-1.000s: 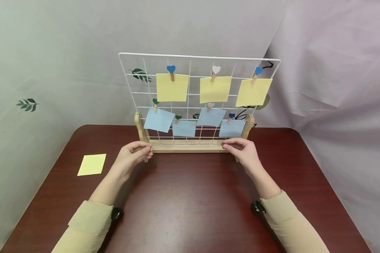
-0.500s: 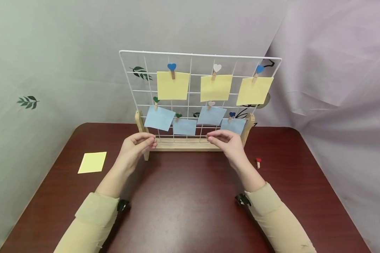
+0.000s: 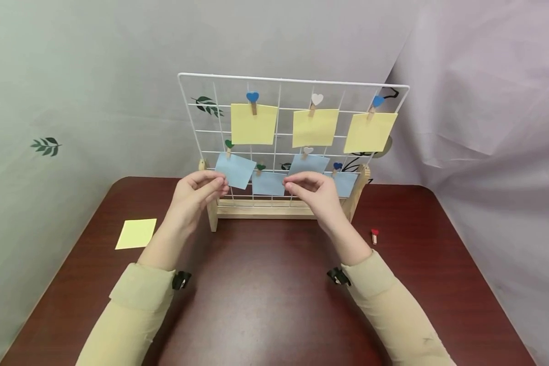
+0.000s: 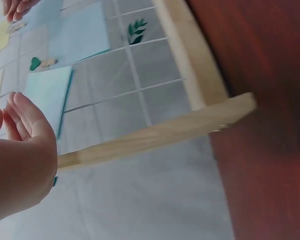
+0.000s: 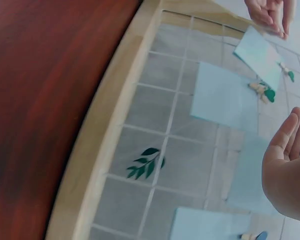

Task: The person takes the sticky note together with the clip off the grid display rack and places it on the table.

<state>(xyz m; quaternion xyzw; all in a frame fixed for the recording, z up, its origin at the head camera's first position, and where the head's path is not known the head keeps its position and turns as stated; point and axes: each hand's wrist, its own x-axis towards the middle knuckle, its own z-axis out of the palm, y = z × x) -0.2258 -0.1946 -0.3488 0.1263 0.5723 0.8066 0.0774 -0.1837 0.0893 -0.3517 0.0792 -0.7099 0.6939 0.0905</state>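
Note:
My left hand [image 3: 199, 195] is raised in front of the left side of a white wire grid [image 3: 276, 136], near the tilted light-blue note [image 3: 236, 170]. Its fingers are loosely bent, and nothing shows between them in the left wrist view. My right hand [image 3: 317, 194] is held in front of the lower middle of the grid, beside another blue note [image 3: 267, 183]. Its thumb and fingertips are close together, with no object visible in them. Heart-topped clothespins [image 3: 261, 170] hold the blue notes, and a row of yellow notes [image 3: 254, 124] hangs above.
A loose yellow sticky note [image 3: 136, 234] lies on the dark red table [image 3: 265, 284] at left. A red-heart clothespin [image 3: 374, 236] lies at right. The grid stands in a wooden base [image 3: 261, 212] with side posts, before a grey cloth backdrop [image 3: 119, 76].
Both hands have risen from the base to the level of the blue notes. The right hand has also moved left, uncovering the red clothespin. The notes stay on the grid.

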